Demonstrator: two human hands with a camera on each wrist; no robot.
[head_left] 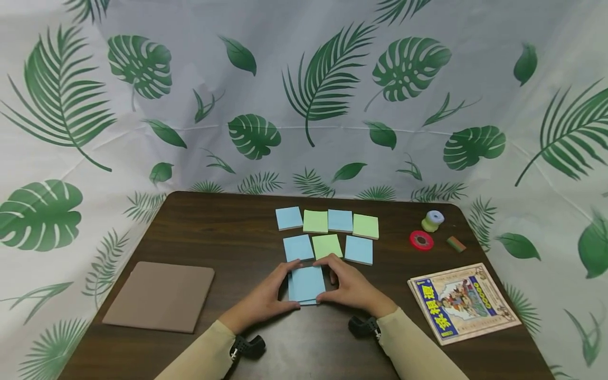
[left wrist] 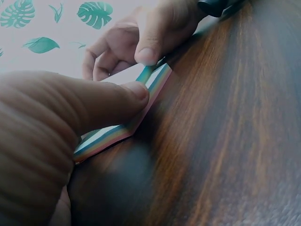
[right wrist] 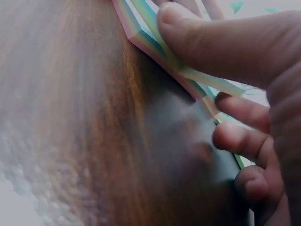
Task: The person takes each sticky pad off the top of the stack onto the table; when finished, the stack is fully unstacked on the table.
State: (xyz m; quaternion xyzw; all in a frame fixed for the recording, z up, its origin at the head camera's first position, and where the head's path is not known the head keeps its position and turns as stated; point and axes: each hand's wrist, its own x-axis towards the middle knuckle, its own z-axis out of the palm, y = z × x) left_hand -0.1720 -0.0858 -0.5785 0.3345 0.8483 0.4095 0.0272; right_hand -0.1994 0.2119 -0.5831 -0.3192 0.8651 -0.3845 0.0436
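Observation:
Two light blue sticky note pads lie between my hands in the head view, the upper pad point(head_left: 310, 282) slightly offset over the lower pad point(head_left: 292, 293). My left hand point(head_left: 261, 298) grips them at the left side, its thumb near the bottom corner. With thumb and index finger, my right hand point(head_left: 353, 287) holds the upper pad by its right side; its other fingers are curled below. In the left wrist view, the lower pad's coloured edge point(left wrist: 110, 138) shows under the left thumb. The right wrist view shows the upper pad point(right wrist: 211, 84) tilted slightly above the lower one.
Beyond the hands lie two rows of blue pads point(head_left: 298, 248) and green pads point(head_left: 327, 246). A brown board point(head_left: 159, 296) is at left. At right are comic books point(head_left: 465, 303), a red ring-shaped roll point(head_left: 421, 240), stacked small rolls point(head_left: 432, 221) and an eraser-like block point(head_left: 456, 244).

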